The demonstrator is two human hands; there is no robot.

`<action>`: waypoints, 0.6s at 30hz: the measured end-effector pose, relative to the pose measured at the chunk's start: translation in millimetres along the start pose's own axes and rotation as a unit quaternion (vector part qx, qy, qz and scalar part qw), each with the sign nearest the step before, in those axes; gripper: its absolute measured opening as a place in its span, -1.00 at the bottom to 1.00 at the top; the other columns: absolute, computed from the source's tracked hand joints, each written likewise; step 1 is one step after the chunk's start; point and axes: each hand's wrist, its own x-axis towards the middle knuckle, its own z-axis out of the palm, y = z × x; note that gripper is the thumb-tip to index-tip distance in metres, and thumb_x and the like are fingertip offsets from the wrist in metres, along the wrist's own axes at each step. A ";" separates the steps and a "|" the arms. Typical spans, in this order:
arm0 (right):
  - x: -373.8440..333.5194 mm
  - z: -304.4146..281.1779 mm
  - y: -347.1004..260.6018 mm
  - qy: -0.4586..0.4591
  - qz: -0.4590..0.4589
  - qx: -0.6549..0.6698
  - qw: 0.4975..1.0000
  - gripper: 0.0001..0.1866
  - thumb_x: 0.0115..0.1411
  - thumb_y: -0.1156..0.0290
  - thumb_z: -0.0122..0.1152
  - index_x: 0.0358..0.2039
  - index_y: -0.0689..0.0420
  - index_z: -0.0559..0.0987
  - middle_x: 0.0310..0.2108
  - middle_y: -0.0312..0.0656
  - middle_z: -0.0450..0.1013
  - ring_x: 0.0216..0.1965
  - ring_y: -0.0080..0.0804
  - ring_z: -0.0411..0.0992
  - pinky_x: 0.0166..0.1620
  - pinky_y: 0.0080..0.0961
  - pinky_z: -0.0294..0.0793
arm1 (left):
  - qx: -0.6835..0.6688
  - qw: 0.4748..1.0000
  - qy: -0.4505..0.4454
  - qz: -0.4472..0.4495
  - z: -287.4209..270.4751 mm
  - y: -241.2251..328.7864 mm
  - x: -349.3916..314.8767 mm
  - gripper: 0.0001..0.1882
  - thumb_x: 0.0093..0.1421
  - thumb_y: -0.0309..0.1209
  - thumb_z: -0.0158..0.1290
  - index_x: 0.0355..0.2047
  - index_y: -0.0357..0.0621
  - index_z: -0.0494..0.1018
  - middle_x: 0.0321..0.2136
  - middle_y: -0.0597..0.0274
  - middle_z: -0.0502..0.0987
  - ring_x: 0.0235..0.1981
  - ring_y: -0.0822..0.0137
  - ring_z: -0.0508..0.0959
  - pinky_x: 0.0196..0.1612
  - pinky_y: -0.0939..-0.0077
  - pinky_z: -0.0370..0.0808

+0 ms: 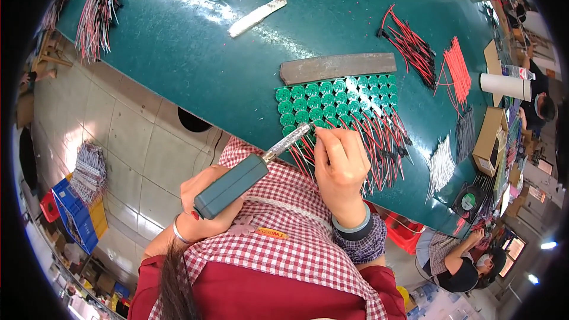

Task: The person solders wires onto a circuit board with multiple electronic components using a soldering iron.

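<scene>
My left hand (208, 197) is wrapped round the blocky dark green handle of a soldering iron (232, 186). Its metal shaft points up and right, and the tip lies over the near edge of a panel of round green circuit boards (312, 102). Right beside that tip, my right hand (344, 163) is closed in a pinch; what the fingers hold is too small to make out. Red and black wires (379, 145) fan out from the panel's near rows toward me, partly behind my right hand. Along the panel's far side lies a flat grey-brown bar (338, 67).
A white strip (258, 16) lies on the green table (195, 53). To the right are bundles of red-black wires (410, 47), red wires (456, 74) and white wires (441, 166), plus a cardboard box (489, 141). More wires (99, 15) hang over the far-left edge. A co-worker (465, 264) sits at right.
</scene>
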 end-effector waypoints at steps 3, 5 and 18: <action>-0.1 -0.1 -0.4 -0.003 0.001 0.000 1.000 -0.74 -0.06 0.69 0.31 -0.29 0.23 0.58 -0.42 -0.14 0.43 -0.42 -0.22 0.44 -0.39 -0.34 0.44 | 0.002 1.000 -0.005 0.012 -0.9 -1.0 0.7 -0.78 -0.03 -0.60 0.25 -0.31 -0.36 0.56 -0.45 0.08 0.55 -0.51 0.25 0.57 -0.47 0.48 0.45; 0.1 -0.3 -0.7 -0.004 0.001 -0.002 1.000 -0.74 -0.06 0.69 0.31 -0.29 0.23 0.58 -0.42 -0.14 0.43 -0.42 -0.21 0.44 -0.39 -0.34 0.44 | 0.002 1.000 -0.006 0.008 -1.4 -0.2 0.9 -0.78 -0.03 -0.60 0.25 -0.32 -0.35 0.56 -0.46 0.08 0.54 -0.52 0.25 0.56 -0.48 0.48 0.44; 1.0 0.6 -1.6 -0.006 0.009 -0.003 1.000 -0.74 -0.05 0.69 0.31 -0.29 0.22 0.58 -0.41 -0.15 0.43 -0.41 -0.22 0.44 -0.38 -0.34 0.43 | 0.027 1.000 0.009 0.009 -4.0 4.8 0.0 -0.72 -0.02 -0.58 0.26 -0.25 -0.32 0.56 -0.44 0.14 0.55 -0.50 0.34 0.53 -0.43 0.51 0.43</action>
